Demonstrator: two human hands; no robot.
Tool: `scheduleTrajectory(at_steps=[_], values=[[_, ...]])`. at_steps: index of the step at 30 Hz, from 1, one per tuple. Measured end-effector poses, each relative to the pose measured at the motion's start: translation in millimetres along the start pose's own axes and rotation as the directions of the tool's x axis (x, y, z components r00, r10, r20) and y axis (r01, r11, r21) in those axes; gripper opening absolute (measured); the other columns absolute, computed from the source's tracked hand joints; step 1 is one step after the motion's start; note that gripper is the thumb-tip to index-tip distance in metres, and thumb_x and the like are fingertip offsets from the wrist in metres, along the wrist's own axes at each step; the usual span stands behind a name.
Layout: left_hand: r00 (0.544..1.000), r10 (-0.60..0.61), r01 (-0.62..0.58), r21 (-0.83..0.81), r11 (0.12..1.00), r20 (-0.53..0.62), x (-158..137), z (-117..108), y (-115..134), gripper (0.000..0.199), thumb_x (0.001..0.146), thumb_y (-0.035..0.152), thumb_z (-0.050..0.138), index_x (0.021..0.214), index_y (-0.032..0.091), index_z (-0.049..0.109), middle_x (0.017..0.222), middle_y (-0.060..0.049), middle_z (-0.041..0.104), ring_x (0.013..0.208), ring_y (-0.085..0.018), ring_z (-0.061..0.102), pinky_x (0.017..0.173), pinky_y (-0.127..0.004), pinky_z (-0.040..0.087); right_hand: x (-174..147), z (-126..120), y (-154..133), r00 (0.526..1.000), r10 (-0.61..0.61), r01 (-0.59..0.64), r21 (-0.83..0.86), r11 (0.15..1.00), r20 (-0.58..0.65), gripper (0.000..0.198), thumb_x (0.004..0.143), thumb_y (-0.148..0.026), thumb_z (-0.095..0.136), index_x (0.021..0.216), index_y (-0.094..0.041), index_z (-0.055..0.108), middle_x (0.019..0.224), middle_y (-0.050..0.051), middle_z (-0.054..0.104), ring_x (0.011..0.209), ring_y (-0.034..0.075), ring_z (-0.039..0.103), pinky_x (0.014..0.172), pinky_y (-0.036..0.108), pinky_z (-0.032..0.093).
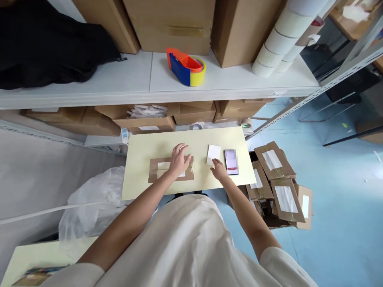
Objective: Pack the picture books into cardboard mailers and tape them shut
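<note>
A flat brown cardboard parcel (154,172) with a white label lies on the pale yellow table (143,149). My left hand (178,160) is over the parcel's right half, fingers apart and slightly bent, with nothing held in them. Whether its palm touches the cardboard I cannot tell. To the right is a small white paper label (213,152). My right hand (219,170) has its fingers drawn together at the label's lower corner and pinches it there. Just beyond that hand lies a phone (231,162) with a lit screen.
Behind the table stands a shelf (125,79) bearing a tape dispenser (185,67), label rolls (273,46), a black cloth (54,44) and cartons. Labelled cardboard parcels (277,167) are piled at the table's right. A clear plastic bag (89,199) hangs at the left.
</note>
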State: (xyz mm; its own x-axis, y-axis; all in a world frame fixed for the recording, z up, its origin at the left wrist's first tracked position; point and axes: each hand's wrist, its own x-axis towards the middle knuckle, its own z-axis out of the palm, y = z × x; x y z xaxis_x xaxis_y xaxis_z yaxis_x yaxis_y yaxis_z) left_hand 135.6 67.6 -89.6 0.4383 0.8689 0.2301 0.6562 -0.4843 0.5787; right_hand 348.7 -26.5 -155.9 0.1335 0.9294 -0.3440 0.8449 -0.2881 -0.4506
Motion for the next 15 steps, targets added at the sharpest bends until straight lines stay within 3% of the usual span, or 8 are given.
scheduleTrajectory(at_steps=[5,8,11,15], values=[[0.968,0.165,-0.141,-0.133,0.981,0.191,39.3,51.6,34.5,0.025,0.088,0.023,0.051,0.111,0.017,0.060,0.114,-0.012,0.060,0.114,-0.023,0.054,0.102,-0.039,0.043,40.5,0.8,10.9,0.995,-0.039,0.041,-0.021,0.999,0.096,0.066,0.073,0.000,0.064,0.136,-0.008,0.046,0.150,0.022,0.035,0.140,0.033,0.033,0.114,0.046,0.030],[0.956,0.122,-0.086,-0.140,0.986,0.268,46.3,74.3,39.8,0.020,0.088,0.021,0.051,0.103,0.015,0.063,0.105,-0.011,0.064,0.105,-0.022,0.059,0.097,-0.037,0.047,53.2,8.2,16.9,0.992,-0.021,0.036,-0.118,0.992,0.124,0.071,0.076,-0.004,0.063,0.142,-0.008,0.037,0.153,0.023,0.029,0.142,0.034,0.028,0.113,0.051,0.029],[0.958,0.048,-0.020,-0.099,0.995,0.283,43.9,82.4,36.6,0.017,0.089,0.021,0.050,0.100,0.017,0.063,0.103,-0.009,0.066,0.101,-0.022,0.061,0.094,-0.037,0.048,50.6,15.2,23.7,0.989,-0.065,0.101,-0.274,0.957,0.136,0.061,0.084,-0.007,0.050,0.143,-0.009,0.036,0.151,0.023,0.032,0.140,0.031,0.033,0.109,0.049,0.037],[0.962,0.050,-0.021,-0.109,0.994,0.270,42.8,82.0,31.9,0.013,0.088,0.021,0.052,0.096,0.019,0.063,0.101,-0.007,0.067,0.099,-0.020,0.062,0.092,-0.035,0.049,36.3,15.5,27.3,0.976,-0.131,0.191,-0.383,0.904,0.175,0.051,0.088,-0.002,0.033,0.138,-0.002,0.043,0.147,0.024,0.039,0.136,0.029,0.038,0.106,0.042,0.039]])
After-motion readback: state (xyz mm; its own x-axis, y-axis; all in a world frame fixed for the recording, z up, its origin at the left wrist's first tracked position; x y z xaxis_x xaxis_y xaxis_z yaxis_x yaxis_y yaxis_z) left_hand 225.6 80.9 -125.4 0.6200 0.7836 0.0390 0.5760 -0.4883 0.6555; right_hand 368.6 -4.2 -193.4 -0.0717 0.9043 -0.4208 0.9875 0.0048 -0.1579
